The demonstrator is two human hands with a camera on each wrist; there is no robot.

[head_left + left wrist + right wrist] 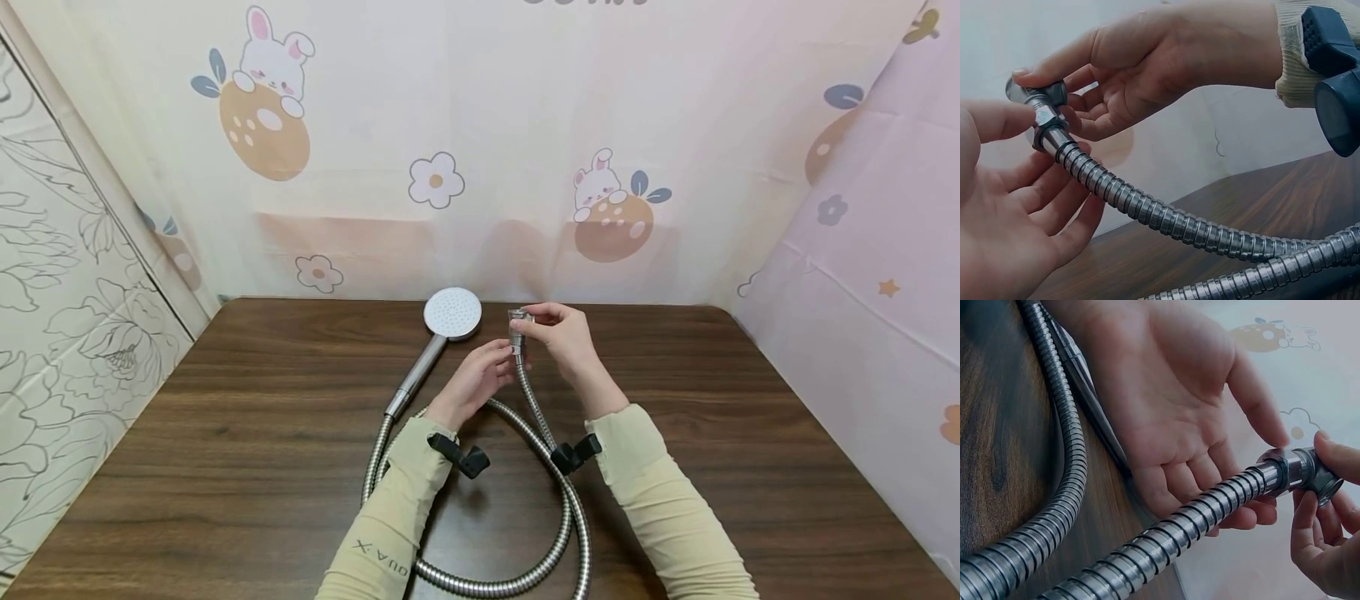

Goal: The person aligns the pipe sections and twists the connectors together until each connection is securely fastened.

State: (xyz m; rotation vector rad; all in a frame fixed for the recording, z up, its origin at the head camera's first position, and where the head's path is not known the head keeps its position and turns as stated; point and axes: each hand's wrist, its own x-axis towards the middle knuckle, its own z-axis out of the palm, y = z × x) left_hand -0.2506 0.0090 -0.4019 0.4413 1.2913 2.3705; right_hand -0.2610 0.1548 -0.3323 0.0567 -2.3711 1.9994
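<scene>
A chrome angled pipe fitting (517,316) sits on the end of a ribbed metal shower hose (535,407), raised above the table. My right hand (564,335) pinches the fitting between thumb and fingers. Just below it, my left hand (480,373) holds the hose's end nut (1047,119), thumb on one side and fingers behind. In the right wrist view the fitting (1322,480) shows a short side outlet, and the left thumb touches the nut (1285,470). At the hose's other end, the handheld shower head (452,313) lies with its white spray face up.
The hose loops over the dark wooden table (262,467) beneath both forearms and crosses itself near the right wrist. A patterned cloth (495,125) hangs behind the table's far edge. Black wrist cameras (459,455) are strapped over the pale sleeves.
</scene>
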